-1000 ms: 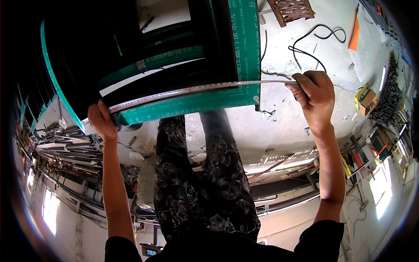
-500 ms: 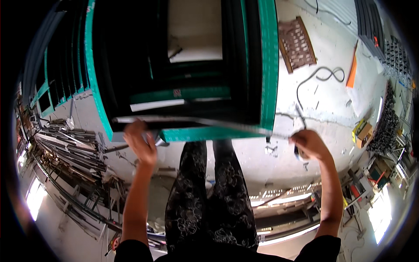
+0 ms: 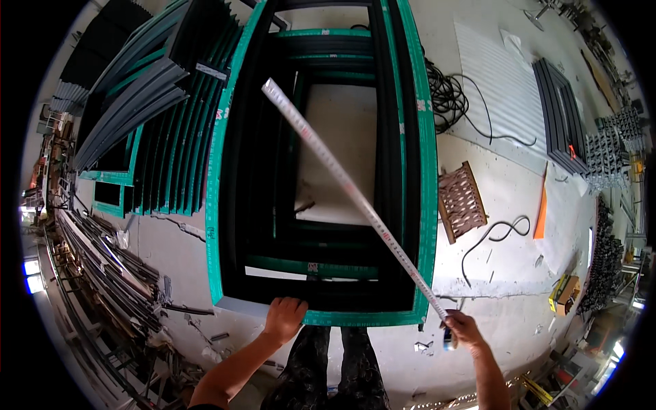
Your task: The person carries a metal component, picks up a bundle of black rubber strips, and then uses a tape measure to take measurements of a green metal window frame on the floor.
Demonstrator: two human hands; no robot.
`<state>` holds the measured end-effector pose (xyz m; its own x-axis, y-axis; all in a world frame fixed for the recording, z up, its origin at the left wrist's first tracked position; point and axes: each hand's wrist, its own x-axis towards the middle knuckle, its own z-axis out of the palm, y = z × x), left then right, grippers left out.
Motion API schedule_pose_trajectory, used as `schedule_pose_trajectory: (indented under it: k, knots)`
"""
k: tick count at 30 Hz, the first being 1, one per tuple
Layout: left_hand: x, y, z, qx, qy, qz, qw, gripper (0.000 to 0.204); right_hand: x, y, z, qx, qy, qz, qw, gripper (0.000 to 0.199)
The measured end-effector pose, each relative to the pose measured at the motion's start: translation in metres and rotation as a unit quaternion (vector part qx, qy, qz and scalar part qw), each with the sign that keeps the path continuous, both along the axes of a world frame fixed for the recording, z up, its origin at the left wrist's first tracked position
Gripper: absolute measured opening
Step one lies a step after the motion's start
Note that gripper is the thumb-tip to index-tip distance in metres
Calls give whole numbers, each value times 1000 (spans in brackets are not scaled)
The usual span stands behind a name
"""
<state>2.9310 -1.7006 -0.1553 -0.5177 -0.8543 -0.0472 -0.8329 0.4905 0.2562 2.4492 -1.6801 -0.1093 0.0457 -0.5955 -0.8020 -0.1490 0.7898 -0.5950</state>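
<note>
In my right hand (image 3: 467, 328) is a tape measure (image 3: 449, 339), its case partly hidden by my fingers. The pale blade (image 3: 348, 188) is pulled far out and runs slantwise to the upper left, its free end over the inside of a large stacked frame. My left hand (image 3: 285, 318) curls over the near bar of that rectangular frame (image 3: 369, 318), which is dark and covered with green film. A bare grey stretch of the bar shows left of this hand. Several similar frames lie beneath, forming a stack.
Several more dark frames (image 3: 171, 150) lean at the left. Metal strips (image 3: 113, 266) lie heaped at the lower left. To the right are a brown woven rack (image 3: 462, 203), a loose cable (image 3: 488, 236), a coil of black cable (image 3: 444, 99) and a cardboard box (image 3: 566, 294).
The view has tilted up, showing more of the frames. My left hand has left the blade and now rests on the frame's near bar. The blade has swung from level to slanting up-left.
</note>
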Motion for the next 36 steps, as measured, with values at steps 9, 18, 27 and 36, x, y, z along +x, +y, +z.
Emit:
schedule_pose_trajectory:
  k: [9, 18, 27, 36]
  knots:
    - [5, -17, 34, 14, 28, 65, 997, 30, 78, -39, 16, -173, 54, 59, 982, 27]
    - [-3, -96, 4, 66, 69, 92, 991, 51, 96, -131, -21, -177, 161, 41, 970, 27]
    - [-25, -111, 10, -46, 6, 165, 985, 66, 61, -148, 3, -317, 151, 137, 926, 17]
    - [-57, 18, 66, 122, 315, 106, 935, 16, 20, -61, 6, -152, 153, 409, 886, 14]
